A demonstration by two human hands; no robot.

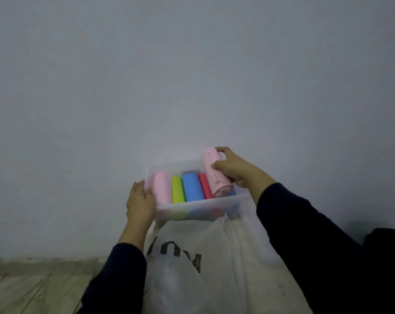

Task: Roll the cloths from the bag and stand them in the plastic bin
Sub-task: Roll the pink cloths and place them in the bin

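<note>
1. The right hand (235,172) is closed around a pale pink rolled cloth (215,173), thumb on its near side and fingers over the far end, holding it tilted above the right end of the translucent plastic bin (201,206).
2. The left hand (138,201) grips the bin's left wall, steadying it against the grey wall behind.
3. Already inside, left to right: a pink roll (162,189), a lime-green roll (178,190), a blue roll (192,188) and a red roll (204,185), packed touching.
4. Risk: only a narrow gap shows between the red roll and the bin's right wall; pushing in at this tilt could snag the rim or loosen the roll.
5. Risk: the bin sits over the white plastic bag (205,264), soft footing, so downward pressure may tip it.
6. Open room lies above the bin and to its right.
</note>
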